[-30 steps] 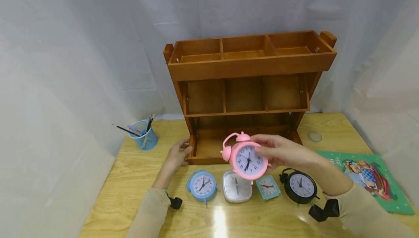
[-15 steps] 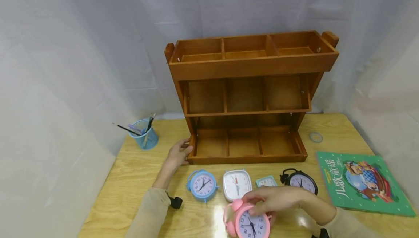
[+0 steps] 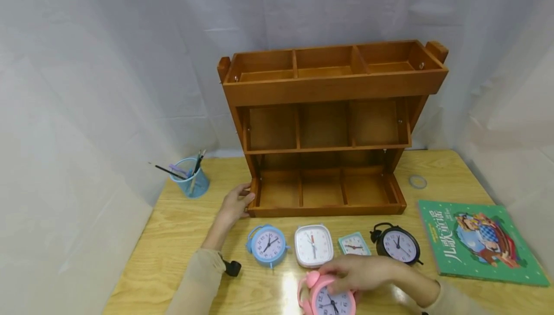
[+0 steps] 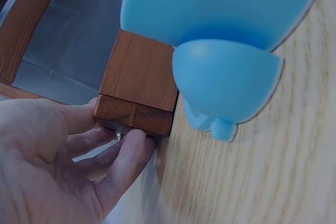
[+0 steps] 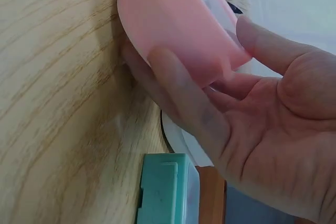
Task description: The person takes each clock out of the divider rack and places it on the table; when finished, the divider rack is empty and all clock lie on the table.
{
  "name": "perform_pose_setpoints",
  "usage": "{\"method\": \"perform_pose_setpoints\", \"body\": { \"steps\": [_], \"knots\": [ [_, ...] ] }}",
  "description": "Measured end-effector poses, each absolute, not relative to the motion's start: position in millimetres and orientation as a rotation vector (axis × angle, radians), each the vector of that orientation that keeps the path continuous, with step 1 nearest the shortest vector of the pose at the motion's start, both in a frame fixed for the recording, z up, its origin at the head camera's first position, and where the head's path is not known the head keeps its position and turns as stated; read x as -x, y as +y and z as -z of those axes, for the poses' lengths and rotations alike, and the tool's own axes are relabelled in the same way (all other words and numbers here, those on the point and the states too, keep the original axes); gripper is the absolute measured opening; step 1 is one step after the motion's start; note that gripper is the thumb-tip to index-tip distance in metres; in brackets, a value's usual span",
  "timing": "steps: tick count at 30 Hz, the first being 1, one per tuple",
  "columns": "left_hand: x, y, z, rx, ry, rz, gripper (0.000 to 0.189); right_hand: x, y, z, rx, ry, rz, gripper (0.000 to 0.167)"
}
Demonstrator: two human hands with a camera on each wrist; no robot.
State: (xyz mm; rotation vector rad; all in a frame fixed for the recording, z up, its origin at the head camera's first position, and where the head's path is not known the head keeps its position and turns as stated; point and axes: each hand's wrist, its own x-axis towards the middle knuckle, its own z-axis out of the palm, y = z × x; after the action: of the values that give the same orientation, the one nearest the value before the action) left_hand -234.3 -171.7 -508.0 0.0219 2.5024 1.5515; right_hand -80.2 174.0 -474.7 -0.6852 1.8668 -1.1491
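Note:
My right hand (image 3: 361, 272) grips a pink twin-bell alarm clock (image 3: 322, 296) low over the front of the table, its lower part cut off by the head view's edge. In the right wrist view the thumb lies at the face of the pink clock (image 5: 173, 24) and the fingers wrap its back. My left hand (image 3: 233, 203) holds the bottom left corner of a brown wooden shelf (image 3: 324, 211). The left wrist view shows its fingers around that wooden corner (image 4: 135, 109). Between shelf and pink clock lie a blue alarm clock (image 3: 268, 246), a white square clock (image 3: 313, 246), a small teal clock (image 3: 354, 244) and a black alarm clock (image 3: 398, 245).
The shelf has three tiers, each split into three compartments. A blue mesh pen cup (image 3: 192, 180) stands at the back left. To the right lie a green picture book (image 3: 482, 243) and a clear ring (image 3: 417, 182). White curtain (image 3: 108, 65) hangs behind.
My right hand has carried the pink clock from in front of the shelf's bottom tier down toward the table's front. My left hand stays at the shelf corner.

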Motion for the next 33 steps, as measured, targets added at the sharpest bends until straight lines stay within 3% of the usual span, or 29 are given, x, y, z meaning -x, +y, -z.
{"method": "perform_pose_setpoints", "body": {
  "steps": [7, 16, 25, 33],
  "knots": [
    [237, -172, 511, -0.017, 2.485, -1.551, 0.050, 77, 173, 477, 0.809, 2.201, 0.929, 0.024],
    [236, -174, 510, 0.006, 2.491, -1.542, 0.049, 68, 164, 482, 0.839, 2.461, 0.774, 0.025],
    [237, -176, 512, -0.001, 2.498, -1.541, 0.050, 68, 156, 483, 0.864, 2.527, 0.806, 0.005],
    [236, -176, 513, 0.001, 2.492, -1.548, 0.050, 67, 159, 484, 0.825, 2.549, 0.816, 0.006]
  ]
}}
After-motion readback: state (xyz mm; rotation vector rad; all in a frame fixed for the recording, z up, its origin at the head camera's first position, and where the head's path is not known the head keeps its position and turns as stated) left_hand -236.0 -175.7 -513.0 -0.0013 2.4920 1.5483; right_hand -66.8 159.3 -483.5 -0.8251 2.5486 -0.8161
